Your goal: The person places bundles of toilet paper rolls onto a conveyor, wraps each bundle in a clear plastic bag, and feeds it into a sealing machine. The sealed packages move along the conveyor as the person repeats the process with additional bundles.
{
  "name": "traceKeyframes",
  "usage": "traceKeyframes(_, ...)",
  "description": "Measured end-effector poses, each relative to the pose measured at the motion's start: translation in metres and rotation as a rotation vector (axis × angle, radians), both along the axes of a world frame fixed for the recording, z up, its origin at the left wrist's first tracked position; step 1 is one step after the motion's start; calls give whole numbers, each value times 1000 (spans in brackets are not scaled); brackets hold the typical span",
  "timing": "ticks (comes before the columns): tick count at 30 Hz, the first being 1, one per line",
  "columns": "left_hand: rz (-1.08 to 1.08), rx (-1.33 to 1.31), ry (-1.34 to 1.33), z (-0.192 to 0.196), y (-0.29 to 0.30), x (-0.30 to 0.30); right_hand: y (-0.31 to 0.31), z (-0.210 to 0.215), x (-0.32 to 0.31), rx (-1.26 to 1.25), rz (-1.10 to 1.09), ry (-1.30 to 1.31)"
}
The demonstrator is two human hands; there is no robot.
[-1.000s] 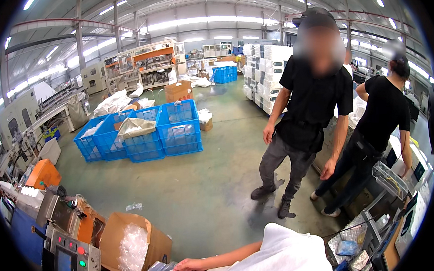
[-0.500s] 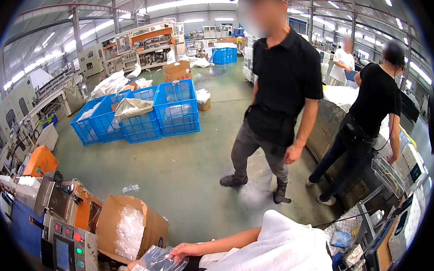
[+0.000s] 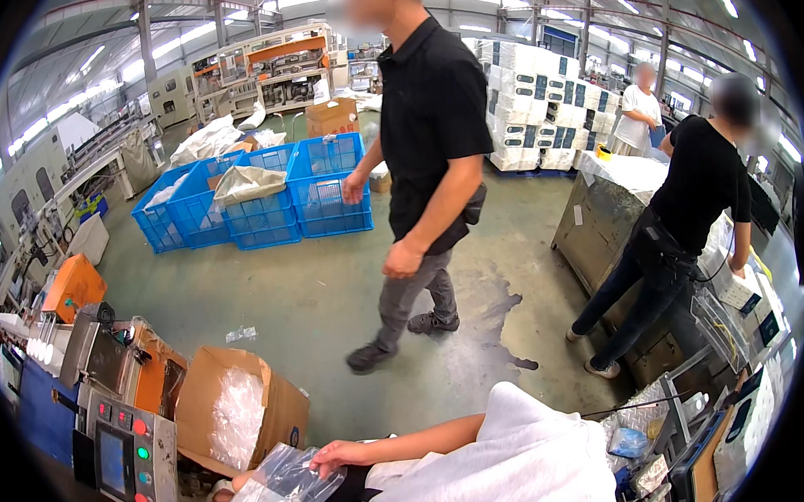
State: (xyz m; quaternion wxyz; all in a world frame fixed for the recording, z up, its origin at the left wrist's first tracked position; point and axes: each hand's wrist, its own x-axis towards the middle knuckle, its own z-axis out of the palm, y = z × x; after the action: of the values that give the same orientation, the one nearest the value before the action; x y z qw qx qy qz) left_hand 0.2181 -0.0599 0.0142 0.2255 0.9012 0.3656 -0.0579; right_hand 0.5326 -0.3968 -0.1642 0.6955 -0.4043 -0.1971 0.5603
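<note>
One open cardboard box (image 3: pixel 279 409) stands on the floor, with clear plastic bags (image 3: pixel 234 415) inside. Just right of the box, one person in a white top (image 3: pixel 519 466) bends low. That person's one hand (image 3: pixel 337 453) pinches one clear bag (image 3: pixel 273 490) by its top edge, with the fingers curled on it. A second hand (image 3: pixel 222 488) shows under the box, partly hidden by the bag. The camera wearer's own two hands do not show, so I cannot tell their grip.

Left of the box is one grey control panel (image 3: pixel 114 447) with a small screen and round red and green buttons. Behind the box one person in a black shirt (image 3: pixel 432 124) walks on the green floor (image 3: pixel 305 291). Far behind the box stand at least three blue crates (image 3: pixel 266 212) side by side. Far right of the box, a second person in black (image 3: pixel 695 184) leans on a metal machine (image 3: pixel 598 224). One more person in white (image 3: pixel 634 120) stands farther back, by a stack of white boxes (image 3: pixel 539 110).
</note>
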Motion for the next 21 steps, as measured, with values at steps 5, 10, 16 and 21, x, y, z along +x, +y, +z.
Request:
traceKeyframes(5, -173, 52, 145, -29, 42, -19, 1, -4, 1, -6, 6, 39)
traceKeyframes(10, -232, 73, 240, -13, 29, -12, 3, -8, -1, 18, -4, 16)
traceKeyframes(16, 49, 48, 33, 13, -9, 8, 2, -3, 4, 26, 23, 76)
traceKeyframes(21, 103, -22, -88, 9, -10, 10, 0, -3, 4, 51, 8, 83)
